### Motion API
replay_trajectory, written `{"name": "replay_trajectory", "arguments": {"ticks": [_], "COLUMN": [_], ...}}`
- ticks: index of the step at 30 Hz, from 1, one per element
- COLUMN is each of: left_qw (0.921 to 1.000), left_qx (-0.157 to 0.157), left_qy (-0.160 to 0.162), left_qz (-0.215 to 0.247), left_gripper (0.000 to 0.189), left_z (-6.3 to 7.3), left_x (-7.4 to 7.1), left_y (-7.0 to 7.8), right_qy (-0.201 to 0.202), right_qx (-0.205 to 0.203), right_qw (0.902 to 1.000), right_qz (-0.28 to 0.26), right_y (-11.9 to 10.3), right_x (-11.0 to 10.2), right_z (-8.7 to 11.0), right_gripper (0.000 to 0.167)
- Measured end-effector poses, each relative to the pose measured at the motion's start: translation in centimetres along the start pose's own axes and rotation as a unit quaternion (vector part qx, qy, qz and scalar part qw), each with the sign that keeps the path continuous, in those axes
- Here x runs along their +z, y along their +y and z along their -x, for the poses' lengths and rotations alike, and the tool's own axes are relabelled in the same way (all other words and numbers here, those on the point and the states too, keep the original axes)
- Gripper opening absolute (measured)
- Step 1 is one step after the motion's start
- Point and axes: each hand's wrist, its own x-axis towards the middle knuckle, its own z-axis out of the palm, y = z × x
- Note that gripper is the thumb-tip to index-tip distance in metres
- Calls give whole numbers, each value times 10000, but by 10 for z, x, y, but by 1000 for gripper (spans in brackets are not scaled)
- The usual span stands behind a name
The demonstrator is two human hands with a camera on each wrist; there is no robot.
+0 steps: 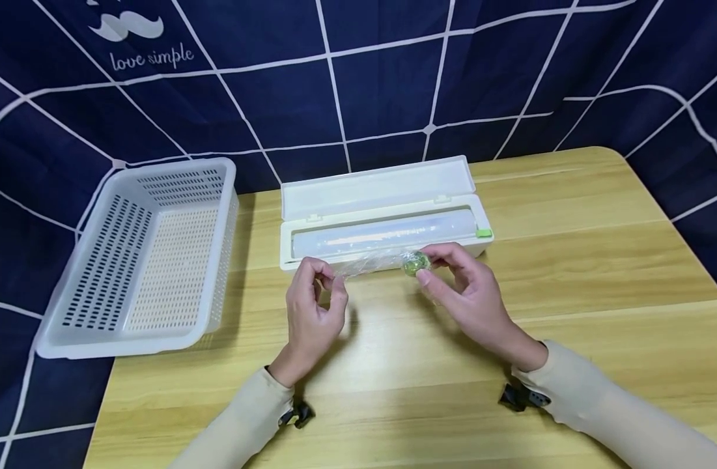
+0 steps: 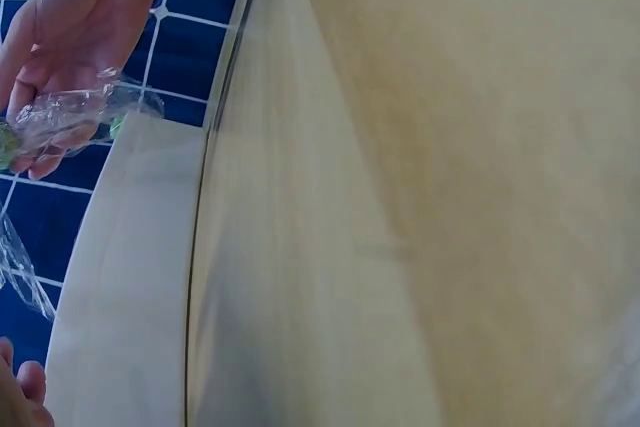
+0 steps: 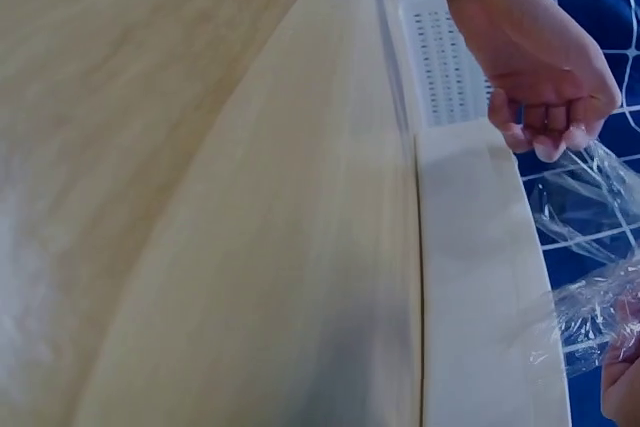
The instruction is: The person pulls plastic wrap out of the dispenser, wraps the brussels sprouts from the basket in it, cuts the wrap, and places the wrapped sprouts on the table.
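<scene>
In the head view my right hand (image 1: 478, 299) pinches a small round green item (image 1: 415, 263) wrapped in clear film, between thumb and fingers. What the green item is, I cannot tell. A twisted strip of cling film (image 1: 366, 264) stretches from it to my left hand (image 1: 316, 309), whose thumb and fingertips pinch the far end. Both hands are above the table, just in front of a white cling film dispenser (image 1: 286, 236) with its lid raised. A film roll (image 1: 387, 233) lies inside. The right wrist view shows crinkled film (image 3: 590, 197) hanging between the hands.
A white perforated plastic basket (image 1: 217, 286) stands at the table's left edge. The dispenser carries a green slider (image 1: 484, 233) at its right end. Behind the wooden table (image 1: 598, 260) hangs a dark blue cloth (image 1: 381, 85) with white lines.
</scene>
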Motion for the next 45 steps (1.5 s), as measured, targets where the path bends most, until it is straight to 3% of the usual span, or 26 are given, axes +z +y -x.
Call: {"name": "replay_trajectory", "arguments": {"ticks": [5, 9, 14, 17, 21, 28, 34, 40, 45], "left_qw": [9995, 9979, 9876, 9825, 9814, 9858, 9867, 9833, 9752], "left_qx": [-26, 102, 349, 497, 529, 469, 319, 110, -228], "left_qy": [-277, -564, -1191, -1368, -1340, -1126, -1053, -1015, -1020], "left_qz": [130, 305, 959, 1162, 1270, 1157, 1201, 1509, 1952], "left_gripper": [21, 13, 16, 19, 34, 10, 10, 13, 12], "left_z": [3, 4, 5, 4, 1, -3, -4, -4, -4], "left_x": [0, 1, 6, 9, 13, 13, 11, 8, 6], "left_y": [-2, -2, 2, 7, 13, 18, 20, 19, 18], "right_qy": [398, 632, 663, 577, 313, -213, -400, -731, -874], "right_qx": [-38, -7, 119, 215, 338, 275, 336, 331, 77], "right_qw": [9985, 9965, 9959, 9963, 9974, 9986, 9985, 9965, 9942], "right_qz": [-364, -544, -604, -604, -551, -386, -154, 221, 618], "right_y": [-2, -3, -3, -1, 1, 7, 9, 10, 9], "right_x": [1, 4, 10, 15, 22, 30, 33, 33, 33], "right_z": [0, -2, -2, 0, 3, 7, 9, 8, 8], "right_gripper": [32, 32, 33, 33, 34, 39, 38, 37, 39]}}
